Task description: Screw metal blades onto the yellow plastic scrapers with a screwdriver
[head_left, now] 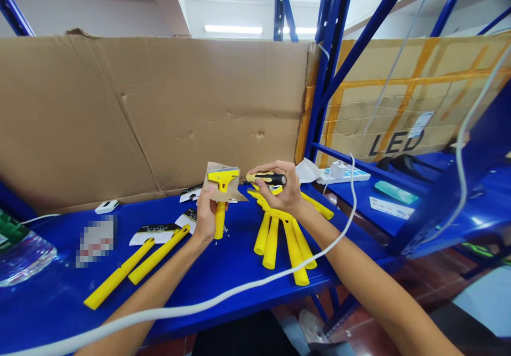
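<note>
My left hand (205,218) is closed around a yellow scraper (222,179), held upright with its wide head at the top. A piece of brown paper (213,167) sits behind the scraper head in the same grip. In my right hand (289,190) is a screwdriver (265,178) with a black and cream handle, lying level. Its shaft points left and its tip is at the right side of the scraper head; whether it touches a screw is too small to tell. Several yellow scrapers (287,239) lie fanned out below my right hand. Two yellow handles (120,273) lie left of my left forearm.
Black and white cards (154,235) lie on the blue shelf (235,271). A plastic bottle (26,249) is at the far left. A white cable (239,292) crosses in front of my forearms. Cardboard (191,116) stands behind; a blue post (323,79) and power strip (359,175) are right.
</note>
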Demonstrator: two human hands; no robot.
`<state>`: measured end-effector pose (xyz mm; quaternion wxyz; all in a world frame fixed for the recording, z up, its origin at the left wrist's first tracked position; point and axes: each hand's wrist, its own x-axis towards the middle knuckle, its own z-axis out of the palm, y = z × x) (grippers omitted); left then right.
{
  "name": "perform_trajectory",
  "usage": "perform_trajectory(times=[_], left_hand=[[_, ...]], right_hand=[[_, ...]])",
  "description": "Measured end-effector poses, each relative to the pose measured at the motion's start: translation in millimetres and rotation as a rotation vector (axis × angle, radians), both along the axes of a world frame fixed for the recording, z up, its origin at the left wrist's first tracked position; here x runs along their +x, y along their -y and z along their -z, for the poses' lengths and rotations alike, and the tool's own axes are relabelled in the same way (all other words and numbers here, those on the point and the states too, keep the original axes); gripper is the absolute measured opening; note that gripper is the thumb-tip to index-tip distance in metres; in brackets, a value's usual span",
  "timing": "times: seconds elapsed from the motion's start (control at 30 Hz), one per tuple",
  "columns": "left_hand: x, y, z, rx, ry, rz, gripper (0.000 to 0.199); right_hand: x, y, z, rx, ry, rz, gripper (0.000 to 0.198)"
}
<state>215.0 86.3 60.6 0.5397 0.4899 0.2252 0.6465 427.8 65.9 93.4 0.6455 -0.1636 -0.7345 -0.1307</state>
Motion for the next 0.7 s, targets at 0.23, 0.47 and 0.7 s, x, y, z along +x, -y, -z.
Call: perform_trajectory(times=[0.23, 0.47, 0.7], left_hand=[[-9.3, -1.9, -6.2, 0.102, -0.021, -0.098, 0.031], [-15.7, -1.9, -8.8, 0.125, -0.084, -0.143, 0.03], [-7.4, -8.0, -7.1, 0.034, -0.056, -0.066, 0.033]], right_hand=[[-3.9, 1.7, 4.4, -0.164, -0.095, -0.051, 0.034], [-13.0, 2.7, 5.9, -0.309, -0.208, -0.075, 0.035], [-19.6, 0.3, 12.9, -0.282, -0.311, -0.14, 0.03]])
